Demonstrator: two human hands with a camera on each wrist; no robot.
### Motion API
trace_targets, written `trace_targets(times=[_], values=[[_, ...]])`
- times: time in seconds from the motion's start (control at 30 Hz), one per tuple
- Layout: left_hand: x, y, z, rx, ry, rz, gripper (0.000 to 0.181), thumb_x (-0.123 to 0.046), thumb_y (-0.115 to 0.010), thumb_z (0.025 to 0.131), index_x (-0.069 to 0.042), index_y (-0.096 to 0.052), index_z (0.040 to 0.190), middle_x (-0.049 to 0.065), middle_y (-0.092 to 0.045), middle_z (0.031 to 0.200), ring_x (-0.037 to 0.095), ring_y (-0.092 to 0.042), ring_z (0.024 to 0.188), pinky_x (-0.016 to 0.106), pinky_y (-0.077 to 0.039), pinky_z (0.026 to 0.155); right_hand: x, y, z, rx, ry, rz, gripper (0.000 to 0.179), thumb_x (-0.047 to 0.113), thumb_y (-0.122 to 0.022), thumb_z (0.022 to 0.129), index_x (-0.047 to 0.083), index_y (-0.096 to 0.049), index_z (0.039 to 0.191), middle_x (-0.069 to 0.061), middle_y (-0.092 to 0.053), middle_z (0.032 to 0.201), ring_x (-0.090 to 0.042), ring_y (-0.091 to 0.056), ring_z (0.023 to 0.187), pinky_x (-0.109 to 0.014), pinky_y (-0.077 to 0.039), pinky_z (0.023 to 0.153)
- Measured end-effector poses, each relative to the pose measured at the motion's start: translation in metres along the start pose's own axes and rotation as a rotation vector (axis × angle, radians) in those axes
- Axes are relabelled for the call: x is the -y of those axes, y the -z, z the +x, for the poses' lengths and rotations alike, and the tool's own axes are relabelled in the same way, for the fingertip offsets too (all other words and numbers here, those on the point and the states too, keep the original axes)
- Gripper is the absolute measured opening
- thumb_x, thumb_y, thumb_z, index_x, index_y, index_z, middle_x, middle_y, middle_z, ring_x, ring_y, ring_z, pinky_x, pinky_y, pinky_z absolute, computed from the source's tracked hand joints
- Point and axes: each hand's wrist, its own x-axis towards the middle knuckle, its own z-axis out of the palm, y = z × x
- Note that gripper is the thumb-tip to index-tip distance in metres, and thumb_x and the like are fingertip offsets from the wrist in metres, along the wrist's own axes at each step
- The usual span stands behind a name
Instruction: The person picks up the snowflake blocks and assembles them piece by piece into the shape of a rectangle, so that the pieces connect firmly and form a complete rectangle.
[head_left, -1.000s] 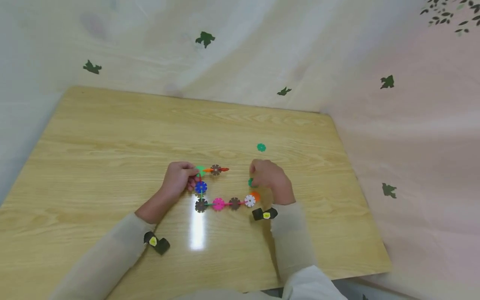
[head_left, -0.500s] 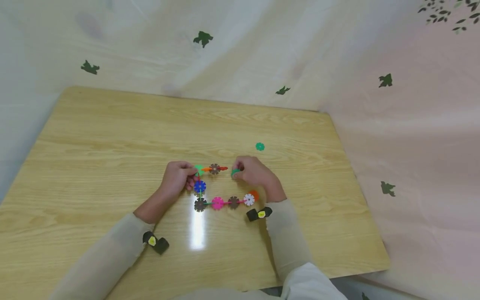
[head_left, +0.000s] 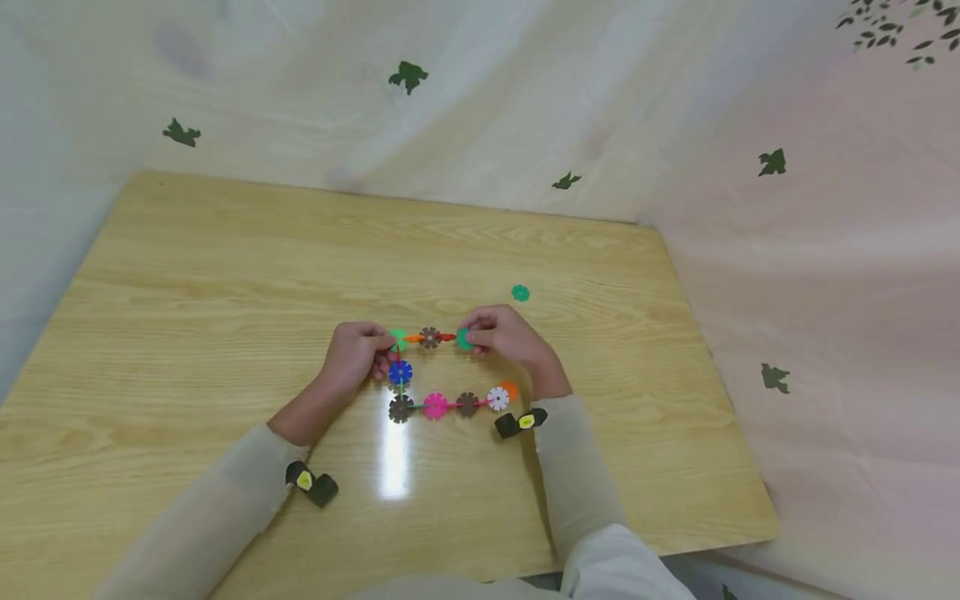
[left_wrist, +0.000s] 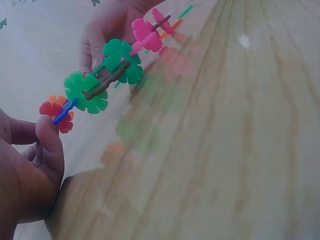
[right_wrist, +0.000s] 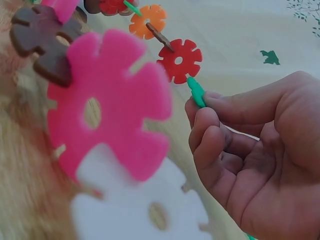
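A chain of interlocking flower-shaped plastic discs stands in a three-sided shape on the table. My left hand [head_left: 352,354] pinches its light green disc [head_left: 398,339] at the upper left corner. Between thumb and fingers of my right hand [head_left: 510,337] is a teal green disc [head_left: 464,338]. In the right wrist view that green disc [right_wrist: 196,92] meets the edge of the red disc [right_wrist: 181,61] at the chain's upper end. A blue disc [head_left: 401,372] and a pink disc [head_left: 436,406] belong to the chain's left and lower sides.
One loose green disc [head_left: 521,292] lies on the wooden table [head_left: 225,267] beyond my right hand. The chain's lower row ends in a white disc [head_left: 498,398] and an orange disc [head_left: 511,390], near the right wrist's camera. A fabric backdrop [head_left: 480,100] rises behind the table.
My right hand has moved left and slightly away from me, bringing the teal green disc from the right side up to the red disc. My left hand has stayed on the light green disc.
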Motion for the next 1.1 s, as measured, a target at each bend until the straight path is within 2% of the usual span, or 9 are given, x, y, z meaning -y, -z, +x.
trace_targets(times=[0.43, 0.7, 0.9, 1.1], values=[[0.0, 0.001, -0.001, -0.011, -0.009, 0.015, 0.011, 0.003, -0.059, 0.095, 0.013, -0.06, 0.09, 0.003, -0.062, 0.062, 0.008, -0.053, 0.046, 0.02, -0.049, 0.04, 0.004, 0.0, 0.0, 0.013, 0.024, -0.016, 0.018, 0.0, -0.062, 0.097, -0.003, -0.072, 0.111, -0.009, -0.069, 0.087, -0.023, -0.063, 0.071, -0.03, -0.058, 0.067], [-0.001, 0.001, -0.001, -0.013, -0.014, 0.022, 0.011, 0.003, -0.059, 0.095, 0.013, -0.06, 0.09, 0.003, -0.062, 0.062, 0.008, -0.053, 0.046, 0.02, -0.049, 0.039, 0.009, -0.004, 0.002, 0.009, 0.035, -0.025, 0.017, 0.0, -0.063, 0.096, -0.003, -0.073, 0.11, -0.009, -0.068, 0.083, -0.021, -0.058, 0.066, -0.026, -0.053, 0.062], [-0.001, 0.0, -0.001, -0.029, 0.015, -0.006, 0.009, 0.004, -0.058, 0.095, 0.013, -0.059, 0.091, 0.004, -0.062, 0.061, 0.008, -0.053, 0.045, 0.02, -0.048, 0.038, 0.009, -0.009, 0.003, -0.003, 0.073, -0.045, 0.018, -0.001, -0.062, 0.096, -0.004, -0.073, 0.11, -0.009, -0.065, 0.077, -0.02, -0.051, 0.061, -0.026, -0.046, 0.056], [-0.002, -0.002, 0.0, -0.022, 0.036, -0.025, 0.009, 0.006, -0.058, 0.095, 0.014, -0.058, 0.092, 0.005, -0.062, 0.061, 0.008, -0.054, 0.044, 0.02, -0.047, 0.038, 0.007, -0.01, 0.002, -0.023, 0.087, 0.004, 0.018, -0.004, -0.06, 0.097, -0.006, -0.073, 0.109, -0.01, -0.065, 0.075, -0.021, -0.05, 0.06, -0.026, -0.043, 0.054]])
